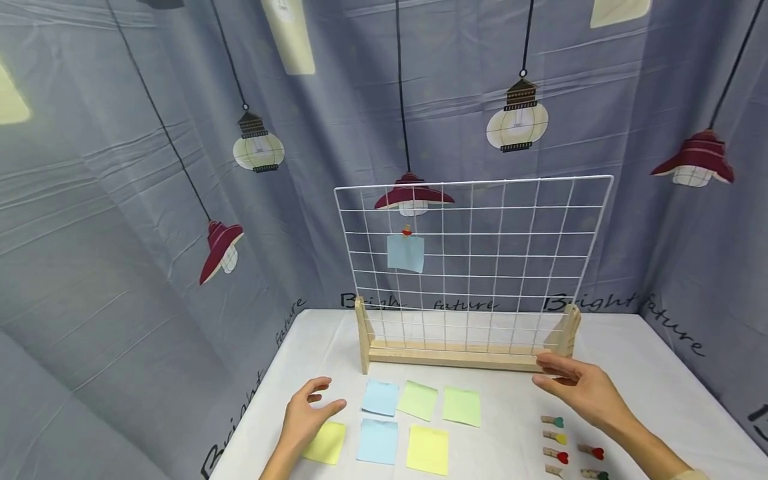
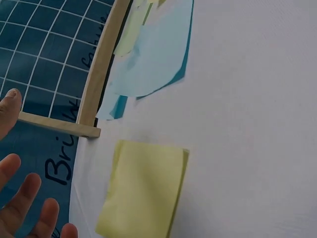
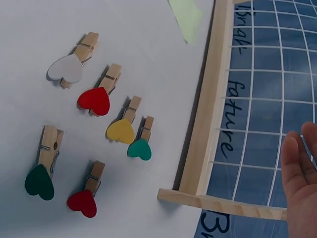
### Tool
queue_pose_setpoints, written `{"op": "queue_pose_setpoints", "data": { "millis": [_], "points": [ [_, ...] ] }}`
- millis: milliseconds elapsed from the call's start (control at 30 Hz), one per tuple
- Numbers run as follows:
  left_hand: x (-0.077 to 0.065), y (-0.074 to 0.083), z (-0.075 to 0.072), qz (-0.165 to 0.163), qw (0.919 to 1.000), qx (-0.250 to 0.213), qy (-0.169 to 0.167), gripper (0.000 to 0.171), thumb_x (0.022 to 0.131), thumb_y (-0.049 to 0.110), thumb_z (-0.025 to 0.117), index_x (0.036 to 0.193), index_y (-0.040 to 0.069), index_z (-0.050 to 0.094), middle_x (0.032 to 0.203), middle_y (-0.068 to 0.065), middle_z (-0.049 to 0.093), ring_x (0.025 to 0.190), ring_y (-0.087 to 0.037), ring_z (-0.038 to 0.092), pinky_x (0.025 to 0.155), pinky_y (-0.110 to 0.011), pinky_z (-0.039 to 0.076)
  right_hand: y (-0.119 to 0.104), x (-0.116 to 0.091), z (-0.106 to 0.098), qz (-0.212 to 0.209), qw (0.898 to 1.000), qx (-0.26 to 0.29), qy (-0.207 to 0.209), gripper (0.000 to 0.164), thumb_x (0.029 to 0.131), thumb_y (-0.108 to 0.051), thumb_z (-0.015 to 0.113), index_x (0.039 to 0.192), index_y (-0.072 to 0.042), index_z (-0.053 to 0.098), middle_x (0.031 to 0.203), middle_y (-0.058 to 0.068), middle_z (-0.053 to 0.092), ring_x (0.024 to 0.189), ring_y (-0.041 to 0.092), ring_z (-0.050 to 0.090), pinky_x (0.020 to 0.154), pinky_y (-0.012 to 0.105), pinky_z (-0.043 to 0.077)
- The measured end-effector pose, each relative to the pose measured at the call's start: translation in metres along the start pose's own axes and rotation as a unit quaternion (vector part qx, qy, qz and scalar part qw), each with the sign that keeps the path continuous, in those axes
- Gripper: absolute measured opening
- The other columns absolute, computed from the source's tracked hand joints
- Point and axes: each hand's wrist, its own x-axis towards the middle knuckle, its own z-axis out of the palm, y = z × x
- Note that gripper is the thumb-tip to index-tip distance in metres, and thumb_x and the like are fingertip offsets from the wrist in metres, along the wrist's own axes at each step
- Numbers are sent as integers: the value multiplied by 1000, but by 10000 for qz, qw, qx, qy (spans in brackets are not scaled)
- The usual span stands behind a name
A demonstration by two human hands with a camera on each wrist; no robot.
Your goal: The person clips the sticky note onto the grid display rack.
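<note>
In the head view my left hand [image 1: 303,415] hovers above the table's left part, over a yellow sticky note [image 1: 326,443], fingers loosely bent and holding nothing. My right hand [image 1: 585,390] is near the right foot of the wooden stand [image 1: 456,357], fingers apart from the thumb with nothing between them. Below it lie several small clothespins with hearts, among them a yellow one [image 3: 120,131] and a white one [image 3: 66,69]. A blue note [image 1: 405,253] hangs on the white wire grid [image 1: 504,257], held by a red-heart clothespin [image 1: 407,231].
Blue notes [image 1: 377,441], green notes [image 1: 461,406] and another yellow note [image 1: 428,450] lie on the white table [image 1: 504,440] in front of the stand. Behind the grid hangs a grey-blue curtain [image 1: 336,133] printed with lamps, which also runs along both sides.
</note>
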Motion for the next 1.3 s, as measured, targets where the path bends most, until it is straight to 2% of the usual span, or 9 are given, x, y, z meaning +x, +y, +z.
{"op": "queue_pose_setpoints", "data": {
  "millis": [200, 333, 567, 733, 867, 967, 1067, 1167, 1300],
  "points": [
    [-3, -13, -3, -287, 9990, 268, 235, 59, 76, 36, 92, 127, 14, 70, 130, -9, 70, 114, -34, 63, 91, -49, 53, 4, -4, -3, 16, 10000, -43, 39, 69, 95, -46, 72, 145, 0, 56, 136, 25, 65, 113, 37, 70, 80, 24, 58],
    [-6, -21, -6, -335, 9982, 380, 319, 60, 74, 34, 93, 125, 12, 70, 130, -13, 69, 113, -34, 63, 94, -51, 52, 6, -8, -4, 117, 9999, 22, -21, 72, 94, -48, 72, 145, 0, 56, 138, 24, 64, 113, 36, 70, 80, 23, 58],
    [-8, -32, -6, -326, 9979, 466, 301, 62, 72, 30, 95, 124, 10, 70, 129, -17, 68, 113, -38, 64, 97, -53, 52, 14, -14, -4, 258, 9997, -36, -30, 69, 93, -48, 73, 144, -3, 58, 137, 22, 66, 103, 14, 71, 81, 24, 58],
    [-7, -36, -4, -369, 9969, 590, 355, 60, 71, 26, 95, 123, 10, 70, 127, -19, 69, 108, -36, 66, 94, -52, 53, 22, -18, -4, 406, 9990, -162, 61, 71, 93, -50, 73, 143, -2, 58, 133, 23, 68, 108, 28, 72, 81, 25, 58],
    [-8, -39, -5, -372, 9961, 717, 353, 58, 70, 21, 94, 122, 8, 70, 123, -21, 71, 100, -33, 68, 87, -50, 55, 29, -21, -8, 704, 9974, -123, 54, 78, 93, -55, 70, 146, 0, 54, 134, 24, 66, 115, 37, 68, 82, 29, 59],
    [-10, -43, -5, -413, 9952, 818, 336, 56, 70, 17, 93, 120, 7, 70, 114, -17, 73, 92, -26, 66, 80, -43, 54, 35, -22, -12, 982, 9951, -60, -48, 85, 93, -60, 67, 148, 2, 50, 138, 26, 64, 120, 40, 65, 86, 35, 60],
    [-11, -45, -6, -435, 9946, 878, 330, 54, 70, 15, 93, 118, 6, 71, 104, -9, 73, 86, -20, 60, 73, -34, 48, 43, -22, -13, 1245, 9920, 56, -191, 91, 93, -63, 66, 150, 5, 47, 142, 27, 60, 124, 44, 62, 89, 42, 59],
    [-10, -46, -5, -436, 9943, 922, 302, 51, 70, 12, 92, 116, 5, 71, 96, -4, 70, 83, -17, 55, 71, -29, 43, 51, -23, -13, 1434, 9892, 127, -271, 94, 93, -64, 65, 150, 7, 44, 144, 28, 58, 126, 46, 60, 90, 42, 60],
    [-9, -45, -3, -433, 9932, 1065, 207, 48, 70, 7, 91, 113, 5, 72, 92, -1, 68, 82, -16, 54, 71, -29, 44, 63, -27, -13, 1603, 9866, 149, -248, 96, 91, -66, 66, 149, 7, 45, 142, 26, 61, 121, 41, 65, 86, 37, 61]
  ]
}}
